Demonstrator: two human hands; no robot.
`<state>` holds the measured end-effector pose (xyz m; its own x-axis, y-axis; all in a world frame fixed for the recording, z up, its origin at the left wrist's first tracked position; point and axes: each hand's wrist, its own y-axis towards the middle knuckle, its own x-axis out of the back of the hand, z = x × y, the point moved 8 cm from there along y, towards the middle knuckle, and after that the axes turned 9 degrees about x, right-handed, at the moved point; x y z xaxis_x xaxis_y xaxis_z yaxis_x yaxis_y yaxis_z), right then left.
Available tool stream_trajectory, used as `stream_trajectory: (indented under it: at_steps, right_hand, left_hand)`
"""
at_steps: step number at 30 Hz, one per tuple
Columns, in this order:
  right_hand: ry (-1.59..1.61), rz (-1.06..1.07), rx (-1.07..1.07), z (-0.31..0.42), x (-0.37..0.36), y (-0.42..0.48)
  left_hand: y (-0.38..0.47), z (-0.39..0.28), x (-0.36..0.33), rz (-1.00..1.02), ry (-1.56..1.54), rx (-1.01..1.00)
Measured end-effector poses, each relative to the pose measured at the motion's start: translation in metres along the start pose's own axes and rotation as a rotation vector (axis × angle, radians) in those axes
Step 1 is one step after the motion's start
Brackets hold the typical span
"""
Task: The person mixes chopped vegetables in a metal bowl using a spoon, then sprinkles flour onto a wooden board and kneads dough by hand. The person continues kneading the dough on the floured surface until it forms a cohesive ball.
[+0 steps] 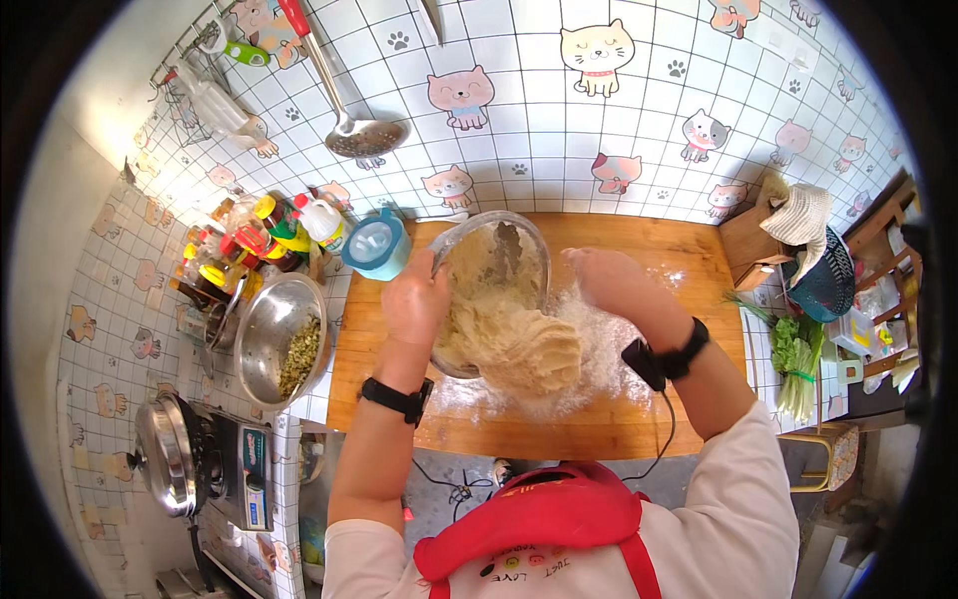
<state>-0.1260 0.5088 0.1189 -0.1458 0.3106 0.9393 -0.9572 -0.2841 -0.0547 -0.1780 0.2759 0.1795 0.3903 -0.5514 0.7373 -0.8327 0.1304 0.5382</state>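
Observation:
My left hand (416,298) grips the rim of a metal mixing bowl (550,258), which is tilted over the wooden board (524,436). A large mass of soft, pale dough (531,348) hangs over the bowl's lower edge and reaches the floured wood. Some dough still coats the bowl's inner wall. White flour (610,374) is spread on the board around the dough. My right hand (602,277) is above the board, to the right of the bowl and apart from it. Its fingers look bent and slightly blurred; no held object shows.
At the left stand a steel bowl of chopped greenery (258,307), a blue lidded container (378,243) and several seasoning bottles (281,221). A lidded pan (168,453) sits lower left. Leafy greens (797,359) and a dark basket (827,281) are at the right. A cable hangs by my right wrist.

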Motion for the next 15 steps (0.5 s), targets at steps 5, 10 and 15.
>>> stream_trajectory:
  at_steps: [5,10,15]
  right_hand:
    - [-0.211,0.179,-0.161,-0.079,-0.13,-0.016]
    - [-0.078,0.099,0.272,-0.046,-0.186,-0.063]
    - [-0.151,0.071,0.19,-0.051,-0.16,-0.049]
  left_hand:
    - [-0.002,0.003,0.001,0.005,0.006,0.02]
    - [-0.003,0.004,0.0,0.017,0.01,0.007]
    - [0.001,0.004,-0.002,0.04,-0.015,0.008]
